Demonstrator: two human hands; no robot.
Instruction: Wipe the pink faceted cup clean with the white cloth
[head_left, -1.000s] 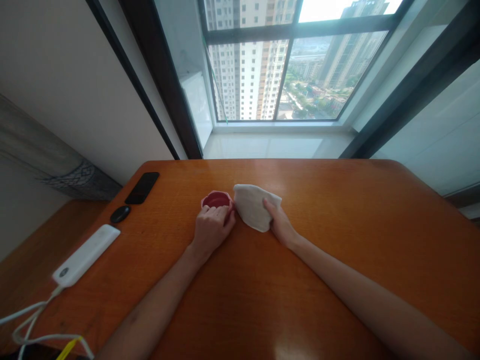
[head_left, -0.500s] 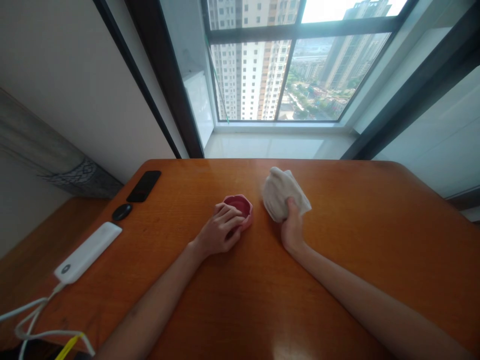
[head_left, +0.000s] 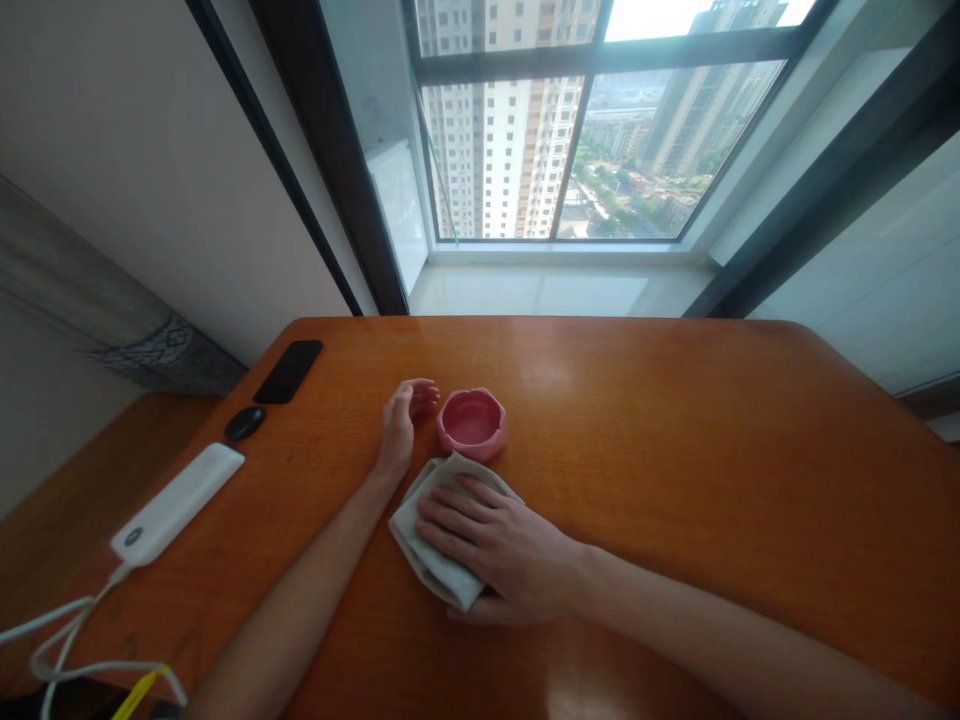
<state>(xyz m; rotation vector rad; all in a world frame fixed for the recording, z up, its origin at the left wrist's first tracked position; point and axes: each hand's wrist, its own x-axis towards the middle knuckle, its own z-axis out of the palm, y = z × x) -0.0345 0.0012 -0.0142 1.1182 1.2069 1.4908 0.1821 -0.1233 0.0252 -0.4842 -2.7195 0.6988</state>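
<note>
The left hand (head_left: 397,425) rests on the tabletop (head_left: 675,450) just beside a pink ceramic dish (head_left: 472,424), with its fingers (head_left: 424,392) released and loosely curled, gripping nothing. The tips sit right by the dish's left side, though at this angle I cannot tell whether they touch it. The dish stands upright and level, its scalloped rim around a shallow, glossy hollow, near the middle of the tabletop and toward the window (head_left: 600,130). Just in front of it lies a folded white cloth (head_left: 442,530), its upper edge close to the dish's base and its left edge near the left forearm (head_left: 315,590). The right hand (head_left: 502,550) lies flat on top of the cloth, its fingers (head_left: 457,520) spread and straight, neither clenched nor pinching a fold, with the thumb tucked low along the cloth's near corner. Toward the left edge of the tabletop lie a black phone (head_left: 288,371), a small black oval object (head_left: 244,423) and a white power bank (head_left: 176,505), set in a loose line and well apart from the hands. A white cable (head_left: 60,640) with a yellow tag (head_left: 139,695) trails from the power bank over the near corner, while tower blocks (head_left: 502,130) fill the window beyond the sill (head_left: 555,290)
</note>
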